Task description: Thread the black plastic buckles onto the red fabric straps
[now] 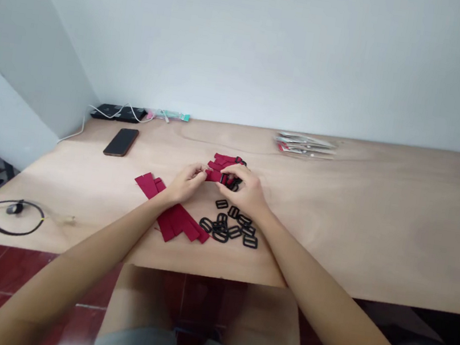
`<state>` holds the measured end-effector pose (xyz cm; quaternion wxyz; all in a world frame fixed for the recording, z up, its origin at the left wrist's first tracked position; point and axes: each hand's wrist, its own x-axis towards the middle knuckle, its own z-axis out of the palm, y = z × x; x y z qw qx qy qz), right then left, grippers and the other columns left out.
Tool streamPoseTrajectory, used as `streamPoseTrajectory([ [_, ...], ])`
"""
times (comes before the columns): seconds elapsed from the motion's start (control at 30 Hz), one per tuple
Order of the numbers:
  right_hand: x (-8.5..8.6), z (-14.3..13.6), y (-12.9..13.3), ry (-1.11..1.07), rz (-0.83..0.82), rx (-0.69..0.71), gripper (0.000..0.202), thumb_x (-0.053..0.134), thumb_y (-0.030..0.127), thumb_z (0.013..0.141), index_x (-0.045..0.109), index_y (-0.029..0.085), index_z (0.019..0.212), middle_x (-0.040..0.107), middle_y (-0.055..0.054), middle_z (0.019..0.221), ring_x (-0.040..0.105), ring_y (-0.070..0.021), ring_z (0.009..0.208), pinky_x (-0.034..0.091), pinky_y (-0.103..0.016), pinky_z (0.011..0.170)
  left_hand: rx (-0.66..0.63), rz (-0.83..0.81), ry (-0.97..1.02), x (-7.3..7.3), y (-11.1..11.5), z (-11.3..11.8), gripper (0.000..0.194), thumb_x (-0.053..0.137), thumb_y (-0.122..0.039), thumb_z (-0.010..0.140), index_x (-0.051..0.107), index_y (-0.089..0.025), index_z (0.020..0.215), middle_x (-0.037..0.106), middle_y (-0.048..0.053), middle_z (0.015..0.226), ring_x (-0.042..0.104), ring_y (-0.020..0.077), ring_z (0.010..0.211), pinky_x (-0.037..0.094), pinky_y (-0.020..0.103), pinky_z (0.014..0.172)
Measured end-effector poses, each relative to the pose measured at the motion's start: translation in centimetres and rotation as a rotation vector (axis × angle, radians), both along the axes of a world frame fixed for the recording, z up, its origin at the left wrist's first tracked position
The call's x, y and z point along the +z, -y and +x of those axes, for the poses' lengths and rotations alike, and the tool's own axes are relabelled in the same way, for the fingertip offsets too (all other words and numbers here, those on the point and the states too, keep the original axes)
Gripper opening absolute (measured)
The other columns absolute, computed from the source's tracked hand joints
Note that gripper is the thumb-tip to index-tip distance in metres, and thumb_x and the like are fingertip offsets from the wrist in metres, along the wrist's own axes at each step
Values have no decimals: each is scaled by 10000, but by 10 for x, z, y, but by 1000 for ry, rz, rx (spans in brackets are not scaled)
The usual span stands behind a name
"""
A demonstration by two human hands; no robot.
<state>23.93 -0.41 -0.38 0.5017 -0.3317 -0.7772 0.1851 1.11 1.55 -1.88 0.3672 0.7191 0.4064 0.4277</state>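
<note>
My left hand [187, 182] pinches the left end of a short dark red webbing strap [212, 176] at the middle of the table. My right hand [248, 191] grips the strap's other end, where a black slide buckle [224, 179] sits on it. Just behind, more red straps with black buckles [224, 159] lie bunched, partly covered by my right fingers. Loose black slide buckles [221, 226] are scattered in front of my hands. Beneath my left forearm, several flat red strap pieces [179, 221] overlap one another.
A phone [121, 142] lies at the left, near black boxes [118, 113] with a white cable. Against the wall are a teal-and-pink packet [173, 115] and a stack of clear packets [305, 146]. A black cable loop [11, 217] hangs over the left front corner.
</note>
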Motion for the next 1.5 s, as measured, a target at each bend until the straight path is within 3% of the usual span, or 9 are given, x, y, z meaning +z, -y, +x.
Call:
streamPoseTrajectory([
  [0.1,1,0,-1,0,21,-39,206,806,320,886,742,253,1070,769,-93,1095,682,-319,1083,495,-509,1044,-15,-34,54,0,3,5,294,535,-462,994,619,-195,903,660,19,806,605,177,742,527,314,757],
  [0.53,-7,12,0,7,6,-11,224,768,349,938,740,246,1135,758,-100,1128,697,-288,1079,549,-471,1004,-54,-78,89,0,2,8,322,645,-509,952,643,-194,888,676,28,865,639,178,762,554,317,752],
  [0.7,-16,17,-13,-26,5,-143,231,775,326,919,755,227,1127,769,-108,1150,707,-297,1094,557,-473,1000,80,-124,245,3,1,7,411,706,-584,909,683,-181,987,719,56,1018,687,173,851,572,298,803],
  [0.83,-19,16,-17,8,-33,-182,220,772,356,916,768,224,1091,767,-112,1124,706,-300,1061,562,-473,981,164,-147,294,16,3,-1,452,690,-606,917,672,-174,1047,725,84,1064,685,150,769,557,273,704],
  [1.0,-22,16,-19,73,-68,-244,205,805,383,884,765,207,981,720,-104,1035,683,-278,976,563,-442,920,117,-63,151,41,19,-24,415,609,-576,996,648,-175,1095,699,73,986,663,150,745,541,262,646],
  [1.1,-26,15,-21,102,-69,-233,228,824,385,864,757,202,982,710,-95,1033,673,-265,961,555,-431,915,35,1,-33,53,36,-48,454,449,-582,1072,614,-189,1226,694,53,939,663,166,743,550,299,696],
  [1.17,-27,15,-21,96,-65,-231,241,821,396,866,754,206,1001,711,-95,1052,669,-267,978,550,-433,927,-1,83,-255,57,48,-64,440,417,-557,1090,660,-197,1164,712,60,933,679,205,857,554,340,822],
  [1.3,-24,14,-22,16,-60,-255,212,762,397,914,752,209,1011,721,-98,1052,660,-260,945,543,-427,923,37,131,-561,51,68,-88,373,516,-531,1049,708,-211,1046,731,85,1054,682,252,914,548,380,852],
  [1.5,-13,13,-9,12,1,-202,200,647,386,998,722,218,919,716,-76,906,651,-253,884,506,-409,891,73,149,-635,29,70,-91,306,607,-454,1001,686,-222,1182,687,115,1215,688,293,1095,547,442,1000],
])
